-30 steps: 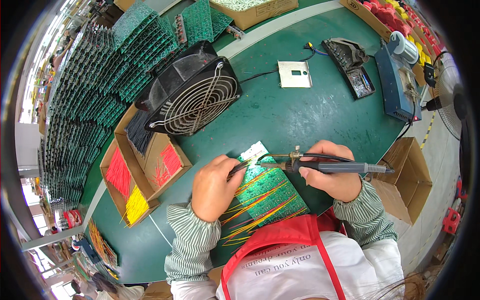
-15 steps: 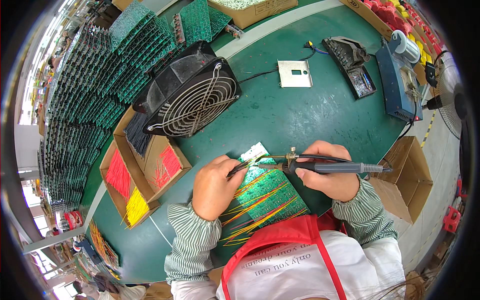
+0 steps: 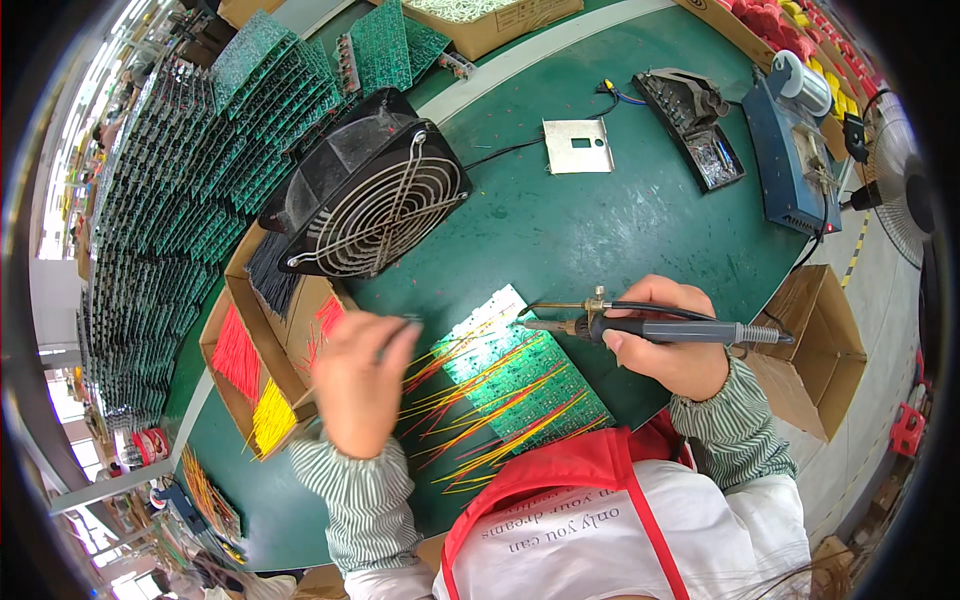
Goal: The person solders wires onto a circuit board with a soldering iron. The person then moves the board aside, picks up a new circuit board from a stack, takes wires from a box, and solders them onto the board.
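Observation:
My right hand (image 3: 672, 340) is closed around a grey soldering iron (image 3: 660, 331) fitted with a thin brass solder-feed tube. Its tip points left, over the upper part of a green circuit board (image 3: 545, 375). Yellow and red wires (image 3: 500, 412) run out from the board's left side. My left hand (image 3: 358, 375), smeared by motion, is left of the board, beside the cardboard box of wires (image 3: 322, 290). A dark slim tool, seemingly tweezers (image 3: 397, 338), shows between its thumb and fingers.
A black fan (image 3: 385, 205) with a wire guard stands beyond the box. Stacked circuit boards (image 3: 165, 200) rise on the left. A bracket plate (image 3: 578, 147), a black parts tray (image 3: 690, 130) and a blue solder unit (image 3: 790, 160) with a solder reel lie farther off. An open carton (image 3: 810, 350) sits right.
My left hand has moved away from the board, left toward the wire box, with the dark tool. The soldering iron stays over the board's upper part, shifted slightly.

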Action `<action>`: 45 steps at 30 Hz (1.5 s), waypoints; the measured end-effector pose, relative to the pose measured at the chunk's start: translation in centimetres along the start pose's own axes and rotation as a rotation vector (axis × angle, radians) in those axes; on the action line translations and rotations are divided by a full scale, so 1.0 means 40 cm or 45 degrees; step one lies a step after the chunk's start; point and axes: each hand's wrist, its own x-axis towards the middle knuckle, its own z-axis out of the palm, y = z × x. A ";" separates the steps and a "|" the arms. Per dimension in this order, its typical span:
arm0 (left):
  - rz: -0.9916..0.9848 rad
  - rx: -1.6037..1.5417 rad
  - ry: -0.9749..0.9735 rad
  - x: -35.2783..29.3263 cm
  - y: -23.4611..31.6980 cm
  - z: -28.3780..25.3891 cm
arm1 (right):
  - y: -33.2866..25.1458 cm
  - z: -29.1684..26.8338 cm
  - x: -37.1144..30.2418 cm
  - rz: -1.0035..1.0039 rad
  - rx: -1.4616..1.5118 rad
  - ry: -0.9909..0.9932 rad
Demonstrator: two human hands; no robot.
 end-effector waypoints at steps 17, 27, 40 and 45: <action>0.108 -0.204 -0.292 0.026 0.065 0.147 | 0.024 -0.019 0.002 -0.048 -0.035 0.090; 0.089 -0.241 -0.324 0.033 0.064 0.144 | 0.023 -0.013 0.015 -0.023 -0.027 0.047; 0.132 -0.248 -0.281 0.025 0.058 0.122 | 0.013 -0.029 -0.010 -0.094 -0.026 0.073; -0.023 0.083 0.005 -0.023 0.031 0.012 | 0.011 -0.026 -0.033 -0.074 0.011 0.035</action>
